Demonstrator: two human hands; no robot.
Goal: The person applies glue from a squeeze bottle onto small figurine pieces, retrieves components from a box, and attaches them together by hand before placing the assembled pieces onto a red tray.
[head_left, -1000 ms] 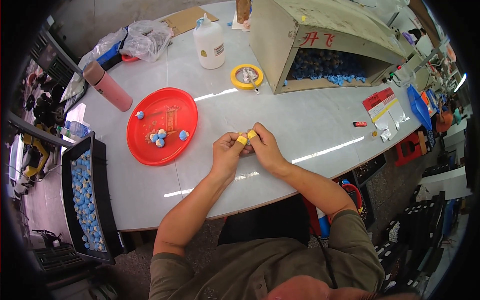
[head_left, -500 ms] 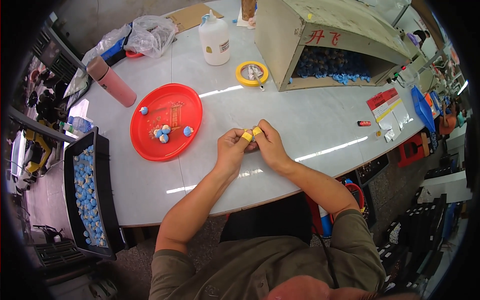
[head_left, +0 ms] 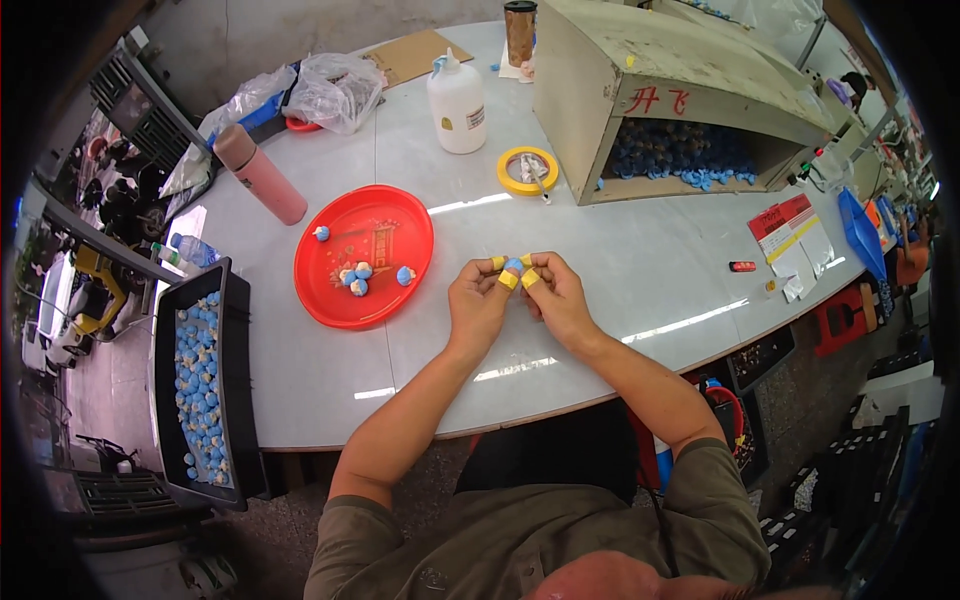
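Observation:
Over the table's middle, my left hand (head_left: 480, 305) and my right hand (head_left: 558, 302) meet with thumbs and forefingers pinched together. Between their fingertips is a small round blue piece (head_left: 514, 265), held by both. Yellow tape wraps the thumbs and forefingers. Left of my hands lies a red round plate (head_left: 345, 315) bearing several small blue-and-cream balls (head_left: 360, 274). Further left, a black tray (head_left: 236, 390) by the table's edge contains many similar balls (head_left: 198, 385). The finer shape of the held piece is too small to make out.
A pink bottle (head_left: 265, 180), a white squeeze bottle (head_left: 458, 110) and a yellow tape roll (head_left: 508, 178) stand or lie beyond the plate. An open-fronted box (head_left: 575, 120) with blue pieces occupies the far right. A red-and-white paper (head_left: 785, 232) lies at right.
My fingers have shifted and spread slightly, so the blue piece shows more plainly between the fingertips. The whole view has moved, with the table things appearing further right and lower.

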